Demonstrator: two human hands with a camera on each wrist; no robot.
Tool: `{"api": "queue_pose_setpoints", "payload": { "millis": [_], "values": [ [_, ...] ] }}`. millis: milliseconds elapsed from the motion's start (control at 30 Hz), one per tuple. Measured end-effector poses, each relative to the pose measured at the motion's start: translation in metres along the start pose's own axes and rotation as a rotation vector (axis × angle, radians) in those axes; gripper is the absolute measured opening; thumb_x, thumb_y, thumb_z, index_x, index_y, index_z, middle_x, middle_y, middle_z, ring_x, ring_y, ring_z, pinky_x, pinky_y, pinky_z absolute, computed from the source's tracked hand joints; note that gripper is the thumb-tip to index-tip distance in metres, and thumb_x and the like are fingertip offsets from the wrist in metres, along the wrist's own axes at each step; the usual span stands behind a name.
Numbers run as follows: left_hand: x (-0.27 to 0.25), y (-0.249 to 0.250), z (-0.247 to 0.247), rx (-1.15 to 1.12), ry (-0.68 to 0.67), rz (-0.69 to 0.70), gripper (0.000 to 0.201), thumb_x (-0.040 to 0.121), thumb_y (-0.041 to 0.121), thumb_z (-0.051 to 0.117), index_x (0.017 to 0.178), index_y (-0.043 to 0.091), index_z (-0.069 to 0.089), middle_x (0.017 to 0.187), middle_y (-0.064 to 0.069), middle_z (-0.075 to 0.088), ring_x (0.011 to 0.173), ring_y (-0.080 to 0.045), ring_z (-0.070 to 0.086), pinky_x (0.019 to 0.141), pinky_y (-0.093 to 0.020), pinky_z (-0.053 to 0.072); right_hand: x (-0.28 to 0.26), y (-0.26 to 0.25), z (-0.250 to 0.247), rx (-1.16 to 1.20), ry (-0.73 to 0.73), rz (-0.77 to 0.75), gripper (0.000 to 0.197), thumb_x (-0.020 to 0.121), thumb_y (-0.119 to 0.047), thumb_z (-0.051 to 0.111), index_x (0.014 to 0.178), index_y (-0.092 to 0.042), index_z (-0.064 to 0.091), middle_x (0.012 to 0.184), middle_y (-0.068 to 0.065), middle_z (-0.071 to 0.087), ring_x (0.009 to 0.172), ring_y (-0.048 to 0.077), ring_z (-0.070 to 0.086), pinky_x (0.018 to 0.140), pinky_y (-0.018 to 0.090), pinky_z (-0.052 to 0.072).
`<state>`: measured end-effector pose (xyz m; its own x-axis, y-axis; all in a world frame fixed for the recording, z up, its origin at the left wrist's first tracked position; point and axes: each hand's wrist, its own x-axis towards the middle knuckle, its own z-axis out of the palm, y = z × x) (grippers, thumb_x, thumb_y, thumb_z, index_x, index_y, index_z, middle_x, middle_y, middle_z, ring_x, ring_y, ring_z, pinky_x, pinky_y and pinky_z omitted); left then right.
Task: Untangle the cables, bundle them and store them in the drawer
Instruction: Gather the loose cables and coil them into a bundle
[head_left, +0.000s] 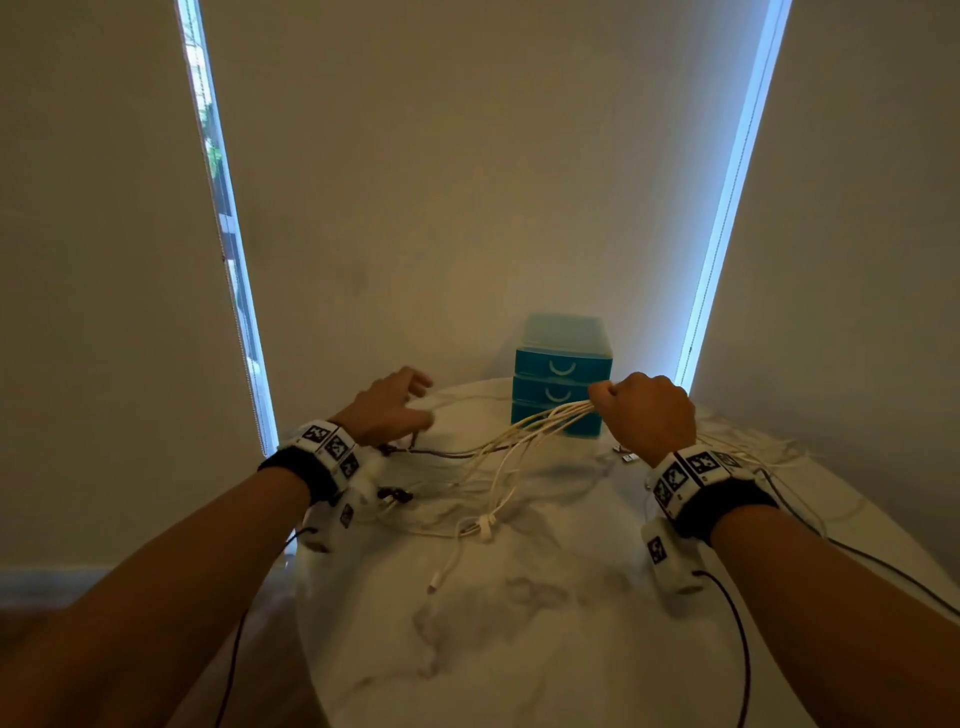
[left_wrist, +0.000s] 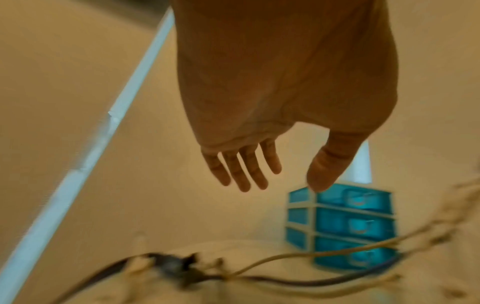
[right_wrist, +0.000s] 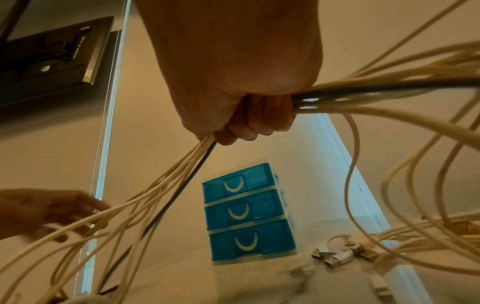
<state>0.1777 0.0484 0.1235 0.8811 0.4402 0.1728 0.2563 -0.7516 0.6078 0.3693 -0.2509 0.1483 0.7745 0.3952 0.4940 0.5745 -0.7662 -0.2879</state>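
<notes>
My right hand (head_left: 641, 410) grips a bunch of white cables and one dark cable (head_left: 540, 423) in a fist (right_wrist: 249, 121), lifted above the table in front of the blue three-drawer unit (head_left: 562, 364). The cables (right_wrist: 145, 207) fan down to the left and trail off to the right. My left hand (head_left: 395, 405) hovers over the table's left side with fingers (left_wrist: 244, 170) spread and straight, holding nothing. Below it lie a dark cable and plug (left_wrist: 179, 265). All three drawers (right_wrist: 246, 211) look closed.
The round white marble table (head_left: 519, 623) stands against a beige wall. Loose USB plugs (right_wrist: 335, 255) lie right of the drawer unit. A white cable end (head_left: 441, 571) rests mid-table. Thin black wires run from my wrist cameras off the table edges.
</notes>
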Motion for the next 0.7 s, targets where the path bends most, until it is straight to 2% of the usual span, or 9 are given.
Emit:
{"api": "queue_pose_setpoints", "payload": {
  "millis": [100,167,200,333,433,500,533,600,700],
  "values": [
    [-0.008,0.073,0.029,-0.085,-0.003,0.162,0.075,0.078,0.068,0.084,0.134,0.03,0.052,0.117,0.006,0.063,0.097,-0.011,0.065,0.079,-0.032,0.054,-0.001,-0.017,-0.001,0.055,0.003,-0.034,0.056,0.102,-0.043,0.047,0.057,-0.01,0.053,0.055,0.006,0.052,0.054,0.024,0.051,0.055,0.031,0.038],
    [-0.008,0.102,0.05,0.02,-0.091,0.197,0.091,0.069,0.07,0.089,0.138,0.033,0.043,0.113,0.006,0.063,0.095,-0.012,0.065,0.079,-0.035,0.055,0.002,-0.023,-0.006,0.083,0.025,-0.044,0.055,0.101,-0.045,0.047,0.061,-0.009,0.058,0.059,0.008,0.056,0.059,0.028,0.056,0.055,0.031,0.039],
    [-0.003,0.103,0.06,0.086,-0.128,0.19,0.093,0.069,0.062,0.093,0.139,0.032,0.039,0.111,0.004,0.064,0.096,-0.016,0.066,0.082,-0.04,0.057,0.004,-0.022,-0.01,0.095,0.041,-0.035,0.053,0.1,-0.045,0.048,0.063,-0.008,0.058,0.06,0.009,0.056,0.059,0.027,0.056,0.054,0.031,0.038],
    [0.007,0.073,0.065,0.143,-0.177,0.06,0.058,0.086,0.029,0.086,0.128,0.026,0.046,0.111,-0.003,0.072,0.095,-0.027,0.072,0.086,-0.043,0.062,0.009,0.009,-0.026,-0.024,0.007,0.003,0.051,0.103,-0.052,0.04,0.078,-0.012,0.061,0.072,0.006,0.057,0.07,0.027,0.055,0.063,0.035,0.042],
    [0.0,0.053,0.047,-0.275,-0.202,0.025,0.041,0.092,0.02,0.084,0.125,0.019,0.061,0.124,-0.004,0.067,0.099,-0.027,0.075,0.075,-0.039,0.067,0.006,0.035,-0.026,-0.083,-0.032,0.048,0.048,0.104,-0.051,0.039,0.087,-0.014,0.065,0.083,0.008,0.059,0.08,0.029,0.055,0.071,0.038,0.043],
    [-0.002,0.049,0.033,-0.339,-0.028,0.068,0.03,0.093,0.02,0.083,0.119,0.014,0.069,0.122,-0.009,0.066,0.095,-0.026,0.073,0.07,-0.038,0.066,0.007,0.038,-0.018,-0.098,-0.041,0.032,0.048,0.105,-0.048,0.037,0.082,-0.014,0.063,0.075,0.005,0.058,0.069,0.024,0.055,0.063,0.035,0.04],
    [0.001,0.046,0.028,-0.272,0.099,0.099,0.022,0.094,0.022,0.082,0.112,0.014,0.073,0.117,-0.01,0.068,0.095,-0.025,0.072,0.076,-0.042,0.065,0.008,0.036,-0.014,-0.109,-0.038,0.018,0.05,0.105,-0.046,0.036,0.078,-0.013,0.062,0.069,0.004,0.056,0.061,0.021,0.052,0.058,0.031,0.037],
    [0.006,0.043,0.021,-0.179,0.308,0.142,0.013,0.093,0.028,0.083,0.101,0.019,0.078,0.108,-0.004,0.071,0.097,-0.02,0.069,0.085,-0.036,0.057,0.011,0.03,-0.009,-0.047,-0.022,0.05,0.055,0.104,-0.045,0.038,0.069,-0.009,0.061,0.061,0.005,0.055,0.053,0.019,0.049,0.054,0.026,0.034],
    [0.008,0.046,0.009,-0.396,0.418,0.147,0.008,0.095,0.021,0.08,0.102,0.017,0.08,0.1,-0.001,0.078,0.092,-0.016,0.072,0.08,-0.028,0.058,0.013,0.027,-0.006,-0.001,-0.022,0.085,0.057,0.103,-0.045,0.042,0.063,-0.008,0.059,0.058,0.006,0.054,0.052,0.021,0.049,0.054,0.025,0.035]
  ]
}}
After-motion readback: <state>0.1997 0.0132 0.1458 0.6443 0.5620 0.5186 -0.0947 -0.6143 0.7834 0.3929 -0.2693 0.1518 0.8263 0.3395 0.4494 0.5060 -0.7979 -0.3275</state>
